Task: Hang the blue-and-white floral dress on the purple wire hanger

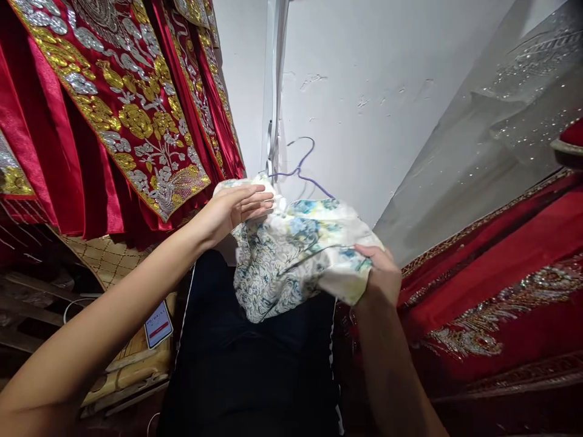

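A white garment with blue and yellow flowers [303,227] hangs in front of me on a purple wire hanger [299,170]. Its patterned lower part drapes over my dark clothing. My left hand [241,205] lies against the garment's left shoulder, fingers stretched out, palm turned toward the cloth. At the right edge, the garment is gripped by my right hand [381,267], its fingers closed round the fabric and partly hidden. The cloth near the right hand is slightly blurred.
Red garments with gold and silver embroidery [136,121] hang at the left. A sheer sparkly white fabric [501,121] and red beaded cloth [501,291] fill the right side. A lit phone [159,326] lies lower left on a bamboo seat [130,376].
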The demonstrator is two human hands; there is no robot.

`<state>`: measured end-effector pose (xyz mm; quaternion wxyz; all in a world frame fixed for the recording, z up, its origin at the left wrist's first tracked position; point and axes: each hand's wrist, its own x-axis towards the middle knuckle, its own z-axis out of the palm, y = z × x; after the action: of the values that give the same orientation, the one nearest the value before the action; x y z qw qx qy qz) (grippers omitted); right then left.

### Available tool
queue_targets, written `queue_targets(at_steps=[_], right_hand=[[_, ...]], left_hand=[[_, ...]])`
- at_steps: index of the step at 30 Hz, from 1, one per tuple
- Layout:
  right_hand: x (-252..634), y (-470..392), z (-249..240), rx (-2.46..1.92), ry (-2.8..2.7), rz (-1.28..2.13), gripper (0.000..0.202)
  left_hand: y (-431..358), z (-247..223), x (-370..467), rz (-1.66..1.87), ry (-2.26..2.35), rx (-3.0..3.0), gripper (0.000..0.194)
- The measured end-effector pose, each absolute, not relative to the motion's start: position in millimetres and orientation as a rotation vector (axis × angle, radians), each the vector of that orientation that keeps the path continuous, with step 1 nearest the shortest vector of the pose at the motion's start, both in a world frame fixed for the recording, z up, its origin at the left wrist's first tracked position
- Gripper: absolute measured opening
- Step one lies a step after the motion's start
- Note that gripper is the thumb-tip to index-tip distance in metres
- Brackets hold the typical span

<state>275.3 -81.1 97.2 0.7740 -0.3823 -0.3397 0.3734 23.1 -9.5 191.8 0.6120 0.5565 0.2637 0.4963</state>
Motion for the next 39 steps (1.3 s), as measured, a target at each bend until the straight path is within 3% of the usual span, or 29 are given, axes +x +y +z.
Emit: queue_targets(at_steps=[8,11,14,16,19,23,27,30,35,39], right_hand=[[243.8,-133.2,117.6,-0.614,-2.234,1.15,0.041],[252.3,-105.9,114.3,-0.832,-2.108,1.01,0.032],[258.4,-71.6,104.6,-1.107,-1.738,0.626,0.049],[259.2,-54.6,100.1,-1.077,-1.634,0.632,0.053],[258.2,-40.3,99.9,-0.949,-1.608,0.972,0.029],[259.0,-22.5,108.3,-0.909,-1.418,1.043,0.033],[262.9,4.8,120.3,-0.902,-1.228,0.981,0.04],[271.1,17.7,125.2,-0.884,-1.156,0.974,0.042],[299.4,11.8,116.4,-0.892,-1.054,1.015,0.046],[324.4,0.8,95.0,-0.941,-1.044,1.027,0.043]], left_hand=[[-43.6,181.1,5.3,0.791,0.703,1.212,0.027],[-61.9,182.9,-26.0,0.625,0.887,1.554,0.03],[-69.0,193.1,-56.9,0.606,1.052,1.919,0.026],[-65.4,198.9,-68.8,0.7,1.09,2.076,0.027],[-50.5,201.3,-69.8,1.026,1.182,2.23,0.026],[-32.4,198.8,-52.6,1.628,1.255,2.39,0.019],[-33.7,182.3,-31.5,1.862,1.095,2.516,0.025],[-34.4,150.9,-17.2,1.659,1.003,2.531,0.022],[-21.4,88.8,1.2,1.018,1.189,2.467,0.033],[-24.2,51.2,15.1,0.721,1.149,2.492,0.026]])
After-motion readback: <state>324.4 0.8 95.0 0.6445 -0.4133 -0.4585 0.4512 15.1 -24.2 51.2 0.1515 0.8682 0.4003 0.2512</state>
